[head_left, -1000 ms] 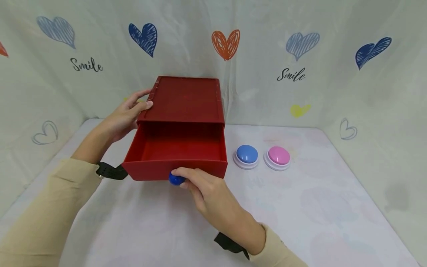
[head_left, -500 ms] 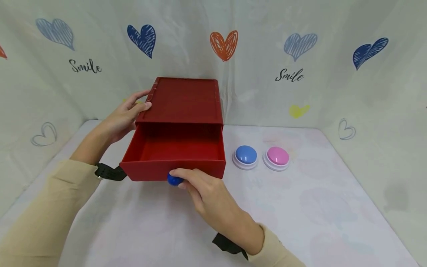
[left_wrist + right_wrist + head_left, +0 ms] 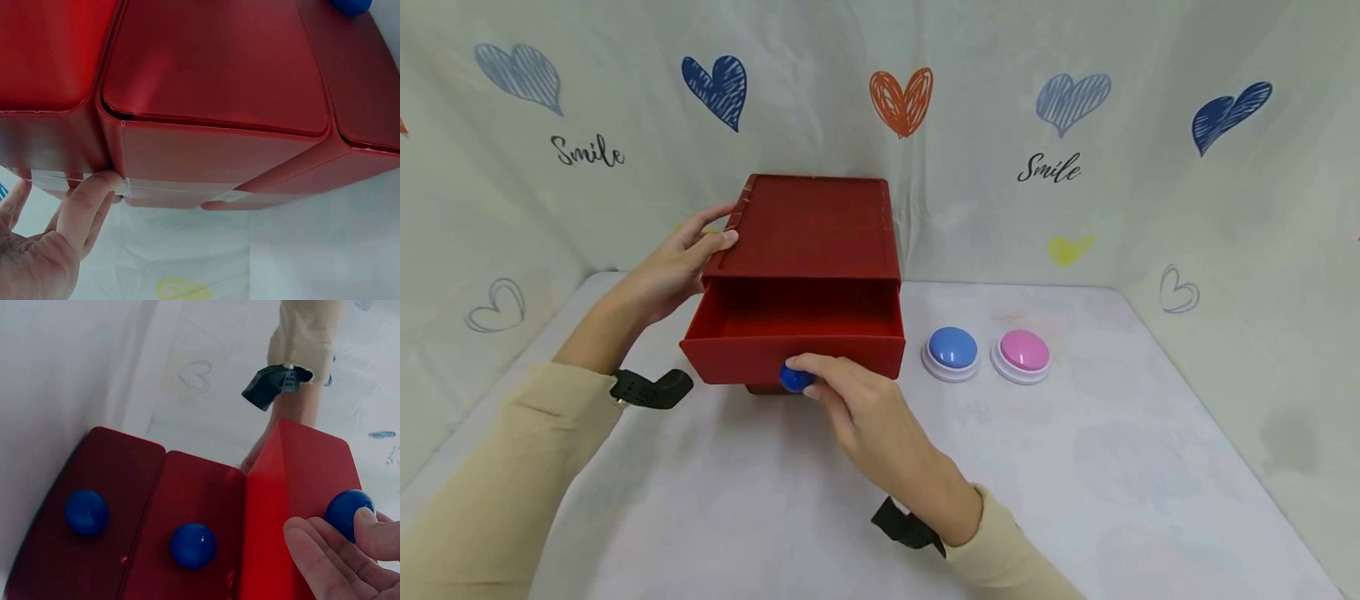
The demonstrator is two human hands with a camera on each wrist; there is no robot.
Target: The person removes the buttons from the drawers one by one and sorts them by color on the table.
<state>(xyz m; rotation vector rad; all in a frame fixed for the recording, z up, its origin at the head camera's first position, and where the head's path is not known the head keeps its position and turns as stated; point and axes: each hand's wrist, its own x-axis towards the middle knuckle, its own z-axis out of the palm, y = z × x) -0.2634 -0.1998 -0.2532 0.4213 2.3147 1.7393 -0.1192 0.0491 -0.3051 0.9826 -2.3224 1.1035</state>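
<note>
A red drawer cabinet (image 3: pixel 812 225) stands at the back of the table with its top drawer (image 3: pixel 790 358) pulled part way out. Red bare floor shows in the visible part of that drawer. My right hand (image 3: pixel 868 408) pinches the round blue knob (image 3: pixel 795 378) on the drawer front between thumb and fingers. My left hand (image 3: pixel 666 267) rests against the cabinet's left side, fingers fairly straight, thumb near the top edge. In the right wrist view, the middle drawer (image 3: pixel 194 481) and bottom drawer (image 3: pixel 119 462) are closed, each with its own blue knob.
To the right of the cabinet sit a blue push button (image 3: pixel 953 348) and a pink push button (image 3: pixel 1025 350) on white bases. A white curtain (image 3: pixel 970 125) printed with hearts and "Smile" hangs behind the white-covered table (image 3: pixel 1112 467).
The top drawer has slid inward a little, and my right hand has gone with its knob. A lower part of the cabinet now shows beneath the drawer front. My left hand stays at the side.
</note>
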